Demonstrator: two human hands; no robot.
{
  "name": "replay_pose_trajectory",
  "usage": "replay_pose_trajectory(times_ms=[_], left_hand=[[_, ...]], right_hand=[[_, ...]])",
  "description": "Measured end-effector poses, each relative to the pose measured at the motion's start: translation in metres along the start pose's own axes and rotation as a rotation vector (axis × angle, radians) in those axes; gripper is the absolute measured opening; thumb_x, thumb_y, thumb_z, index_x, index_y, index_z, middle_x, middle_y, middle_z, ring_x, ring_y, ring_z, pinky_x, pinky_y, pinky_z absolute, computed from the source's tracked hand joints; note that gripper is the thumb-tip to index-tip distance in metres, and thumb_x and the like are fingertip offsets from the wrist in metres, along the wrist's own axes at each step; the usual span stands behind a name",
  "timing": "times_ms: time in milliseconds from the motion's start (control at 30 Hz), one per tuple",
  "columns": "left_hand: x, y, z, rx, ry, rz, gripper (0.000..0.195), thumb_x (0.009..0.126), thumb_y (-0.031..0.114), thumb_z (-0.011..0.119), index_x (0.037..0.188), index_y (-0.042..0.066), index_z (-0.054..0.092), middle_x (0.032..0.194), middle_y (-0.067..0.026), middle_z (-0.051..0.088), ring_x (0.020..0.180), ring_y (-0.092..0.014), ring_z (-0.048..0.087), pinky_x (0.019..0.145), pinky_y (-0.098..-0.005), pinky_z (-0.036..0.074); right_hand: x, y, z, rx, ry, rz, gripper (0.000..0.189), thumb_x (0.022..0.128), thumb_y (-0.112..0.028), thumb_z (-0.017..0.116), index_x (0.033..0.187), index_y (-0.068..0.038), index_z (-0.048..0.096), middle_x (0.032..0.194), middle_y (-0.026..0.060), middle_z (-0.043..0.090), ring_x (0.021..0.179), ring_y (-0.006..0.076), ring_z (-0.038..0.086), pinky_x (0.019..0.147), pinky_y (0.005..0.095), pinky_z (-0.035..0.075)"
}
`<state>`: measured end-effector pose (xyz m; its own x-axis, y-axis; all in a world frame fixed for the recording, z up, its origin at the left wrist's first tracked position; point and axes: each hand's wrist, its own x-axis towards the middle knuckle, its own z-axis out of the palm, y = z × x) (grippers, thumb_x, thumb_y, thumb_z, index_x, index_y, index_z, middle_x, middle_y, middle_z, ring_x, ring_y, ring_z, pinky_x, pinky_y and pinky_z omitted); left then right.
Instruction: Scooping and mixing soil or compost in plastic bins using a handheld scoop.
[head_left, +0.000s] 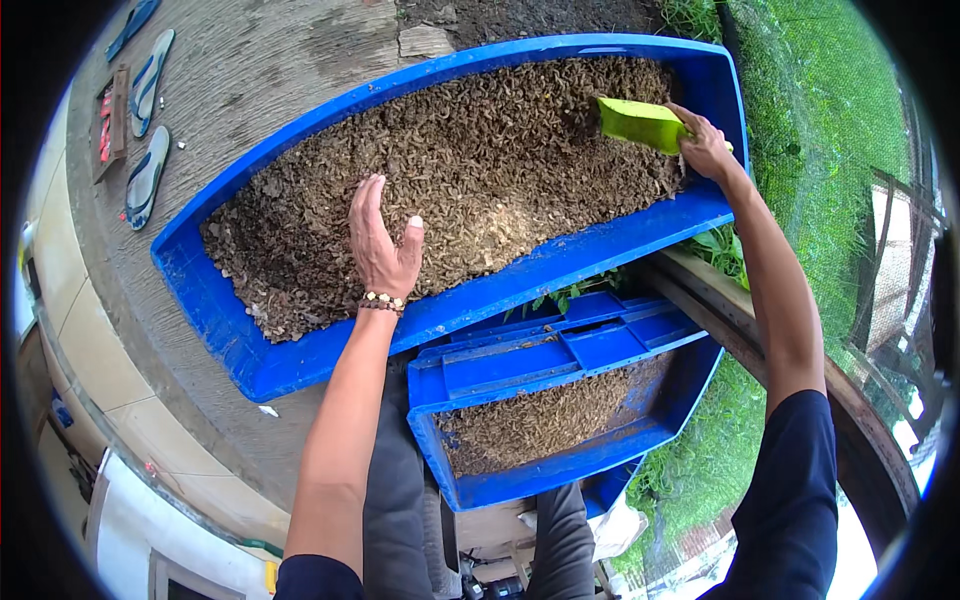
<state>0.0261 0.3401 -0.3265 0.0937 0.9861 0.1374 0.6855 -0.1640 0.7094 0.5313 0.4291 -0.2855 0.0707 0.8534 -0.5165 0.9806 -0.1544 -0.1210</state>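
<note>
A large blue plastic tray (465, 307) lies before me, holding a wide bed of brown larvae (472, 165) mixed with crumbly, dark material. My right hand (705, 148) grips a lime-green scoop (641, 126) by its handle at the tray's right end. The scoop's blade tilts over the larvae, its front edge close to a darker hollow. My left hand (384, 247), with a beaded bracelet at the wrist, is over the left-middle part of the bed. It holds nothing, and its thumb is spread from the fingers; whether it touches the larvae I cannot tell.
Nearer my legs, a smaller blue bin (559, 484) holds more larvae (540, 420). A beam (709, 289) runs at the right, beside green netting (817, 150). Sandals (148, 176) and a small wooden box (112, 124) sit on the concrete floor at the left.
</note>
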Motion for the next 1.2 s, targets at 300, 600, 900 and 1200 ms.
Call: replay_pose_trajectory(times_ms=[300, 600, 900, 1200], left_hand=[[-0.023, 0.008, 0.005, -0.049, -0.026, -0.072, 0.068, 0.094, 0.049, 0.052, 0.139, -0.001, 0.041, 0.139, -0.0217, 0.046, 0.131, -0.038, 0.043, 0.11, -0.0464, 0.033], [-0.023, 0.02, 0.01, -0.041, -0.011, -0.096, 0.067, 0.091, 0.045, 0.053, 0.139, -0.001, 0.04, 0.138, -0.0207, 0.047, 0.13, -0.038, 0.043, 0.11, -0.0473, 0.033], [-0.02, 0.011, -0.006, 0.0, -0.004, -0.095, 0.076, 0.093, 0.055, 0.049, 0.14, -0.003, 0.039, 0.139, -0.0222, 0.045, 0.13, -0.038, 0.042, 0.111, -0.0463, 0.032], [-0.02, 0.016, 0.009, -0.019, -0.024, -0.067, 0.071, 0.09, 0.046, 0.054, 0.141, -0.001, 0.038, 0.14, -0.0218, 0.045, 0.131, -0.037, 0.042, 0.11, -0.047, 0.032]], right_hand=[[0.022, -0.039, -0.008, -0.135, 0.146, 0.103, 0.062, 0.081, -0.014, 0.049, 0.142, -0.023, 0.044, 0.124, 0.0135, 0.064, 0.118, 0.0318, 0.059, 0.097, 0.0507, 0.037], [0.012, -0.022, -0.032, -0.151, 0.067, 0.234, 0.06, 0.083, -0.017, 0.052, 0.142, -0.023, 0.044, 0.125, 0.011, 0.064, 0.116, 0.029, 0.061, 0.097, 0.0509, 0.037], [-0.025, -0.067, -0.01, -0.109, 0.09, -0.039, 0.058, 0.079, -0.012, 0.051, 0.136, -0.02, 0.048, 0.099, 0.0152, 0.071, 0.097, 0.0314, 0.067, 0.086, 0.0466, 0.04], [0.019, -0.095, 0.006, -0.089, 0.017, 0.126, 0.059, 0.083, -0.021, 0.053, 0.141, -0.02, 0.045, 0.121, 0.012, 0.065, 0.114, 0.0278, 0.062, 0.097, 0.0506, 0.039]])
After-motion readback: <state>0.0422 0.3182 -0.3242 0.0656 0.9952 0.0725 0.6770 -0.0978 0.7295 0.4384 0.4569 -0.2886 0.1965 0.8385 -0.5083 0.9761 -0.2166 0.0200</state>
